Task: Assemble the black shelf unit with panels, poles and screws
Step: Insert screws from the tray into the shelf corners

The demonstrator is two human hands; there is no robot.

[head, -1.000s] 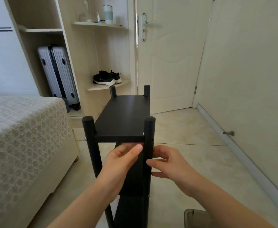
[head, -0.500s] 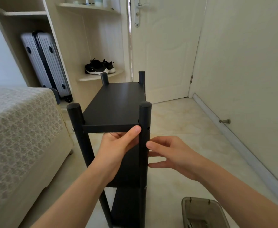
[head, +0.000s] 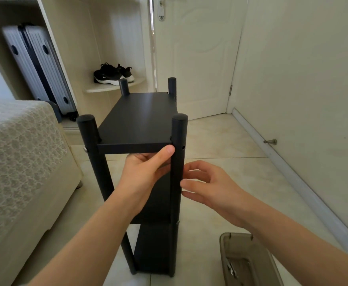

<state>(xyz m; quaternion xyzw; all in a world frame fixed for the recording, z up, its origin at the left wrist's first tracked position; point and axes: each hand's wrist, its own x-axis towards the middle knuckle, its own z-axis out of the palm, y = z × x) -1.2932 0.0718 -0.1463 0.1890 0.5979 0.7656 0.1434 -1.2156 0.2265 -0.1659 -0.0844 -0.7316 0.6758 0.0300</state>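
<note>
The black shelf unit (head: 154, 244) stands upright on the tiled floor, poles vertical, its top panel (head: 142, 118) running lengthwise away toward the white door (head: 197, 58). Four pole tops show, and three panels stacked. One silver screw head (head: 85, 149) sits in the near left pole (head: 95, 157). The left hand (head: 142, 174) holds the top panel's near edge, thumb on the front, fingers tucked under. The right hand (head: 212, 186) hovers with loosely bent fingers beside the near right pole (head: 179, 137), apparently holding nothing. One grey tray (head: 237, 235) lies right of the unit's foot.
</note>
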